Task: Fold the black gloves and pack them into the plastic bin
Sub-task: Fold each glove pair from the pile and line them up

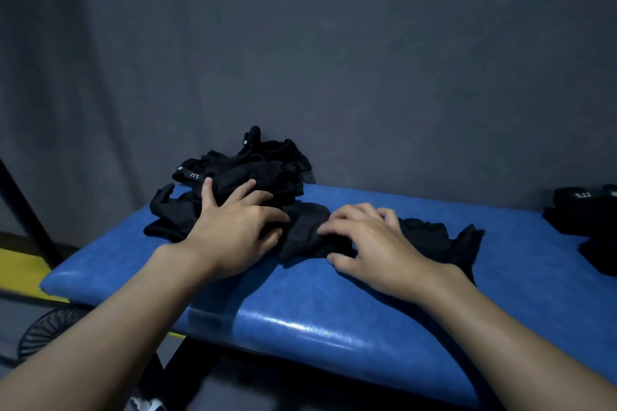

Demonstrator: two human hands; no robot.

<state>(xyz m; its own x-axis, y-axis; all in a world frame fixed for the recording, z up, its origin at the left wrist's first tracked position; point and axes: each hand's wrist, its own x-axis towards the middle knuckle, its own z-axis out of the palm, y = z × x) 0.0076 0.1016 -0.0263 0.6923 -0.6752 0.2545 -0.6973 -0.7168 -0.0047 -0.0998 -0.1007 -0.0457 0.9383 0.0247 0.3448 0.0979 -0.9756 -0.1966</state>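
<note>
Two open hands: left hand [233, 230] flat on the glove pile [257, 163], right hand [377, 243] pressing one glove [430, 235]

Blue padded worktop [334, 327], glossy vinyl, creased along the near edge. Grey fabric backdrop [334, 60] fills the rear. Far left: black slanted post [30, 210], yellow strip [20, 267] beside it, round black grille [50, 330] below (fan guard, maybe).

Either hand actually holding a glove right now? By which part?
Nothing lifted. Left hand lies flat, fingers spread, on the glove pile. Right hand rests curled on the middle of the spread glove; a pinch cannot be told.
</note>
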